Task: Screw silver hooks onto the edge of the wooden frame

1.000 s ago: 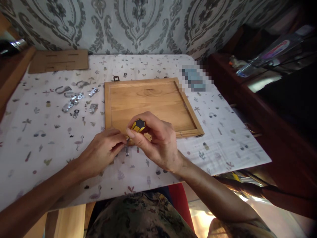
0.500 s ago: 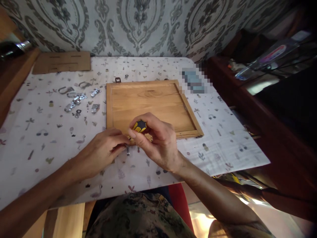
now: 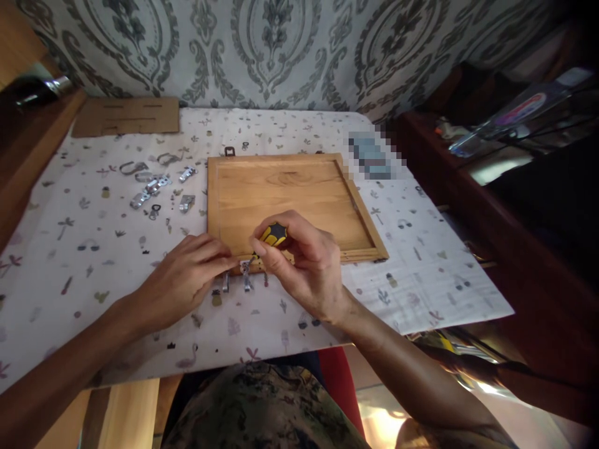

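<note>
A wooden framed panel [image 3: 285, 193] lies on the patterned tablecloth. At its near edge, left of centre, sits a small shiny metal latch [image 3: 246, 274], parts of which hang over the edge. My right hand [image 3: 309, 268] is closed around the yellow and black handle of a screwdriver [image 3: 274, 234], whose shaft points down at the latch; the tip is hard to make out. My left hand [image 3: 191, 274] pinches the latch's left side against the panel's edge, thumb mostly hidden below the fingers.
Several loose metal latches [image 3: 150, 191] and small fittings lie left of the panel. Behind them is a flat piece of cardboard [image 3: 126, 117]. Dark metal hangers [image 3: 229, 151] stick out from the panel's far edge. A pixelated item [image 3: 372, 156] lies at the back right, near a plastic bottle [image 3: 519, 109].
My left fingers have drawn back a little to the left, uncovering more of the latch. The screwdriver stays in my right hand over it. The whole view has shifted slightly.
</note>
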Motion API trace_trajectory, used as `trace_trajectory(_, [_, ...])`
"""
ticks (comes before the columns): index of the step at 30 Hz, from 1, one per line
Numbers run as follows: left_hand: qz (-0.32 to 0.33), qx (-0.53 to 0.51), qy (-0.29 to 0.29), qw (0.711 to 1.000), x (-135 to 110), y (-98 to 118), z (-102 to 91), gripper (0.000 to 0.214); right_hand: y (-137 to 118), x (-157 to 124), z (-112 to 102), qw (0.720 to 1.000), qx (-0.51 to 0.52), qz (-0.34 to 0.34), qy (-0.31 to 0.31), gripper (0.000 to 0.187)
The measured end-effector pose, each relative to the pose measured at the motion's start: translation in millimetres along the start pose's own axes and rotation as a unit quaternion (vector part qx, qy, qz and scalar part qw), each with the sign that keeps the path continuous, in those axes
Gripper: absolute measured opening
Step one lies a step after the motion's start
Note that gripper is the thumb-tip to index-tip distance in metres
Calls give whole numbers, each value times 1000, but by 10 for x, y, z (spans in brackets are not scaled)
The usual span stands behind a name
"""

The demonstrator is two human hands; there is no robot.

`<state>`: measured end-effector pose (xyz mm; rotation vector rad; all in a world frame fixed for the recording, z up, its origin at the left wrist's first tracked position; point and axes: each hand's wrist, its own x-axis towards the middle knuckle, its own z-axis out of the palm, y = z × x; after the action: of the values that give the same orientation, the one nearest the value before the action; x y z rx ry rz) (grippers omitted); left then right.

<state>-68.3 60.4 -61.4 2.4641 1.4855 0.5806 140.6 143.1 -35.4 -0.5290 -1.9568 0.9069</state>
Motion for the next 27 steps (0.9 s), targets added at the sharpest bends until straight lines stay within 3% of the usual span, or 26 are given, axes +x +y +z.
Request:
trace_trajectory(8, [72,46,48,995,-56,-76,125,30,15,9,0,1000,-3,-12,0,4])
trace_trajectory(13, [83,44,40,995,-21,-80,103,30,-5,-2,8,1000,16,0,-7,5])
trace_trajectory(19, [67,41,44,996,0,-94,93,30,-250,8,-244,997,-38,48,37,12])
trace_trajectory(21, [68,41,51,996,-6,-97,108,30,-282,-26,-324,993,-61,98,-14,21])
trace_trajectory(24, [65,37,53,996,-17,-98,124,33,-190,-158,-312,956,-48,219,-191,22])
trace_trajectory(27, [65,33,51,996,-24,-105,132,31,-16,-330,-159,922,-93,275,-255,9])
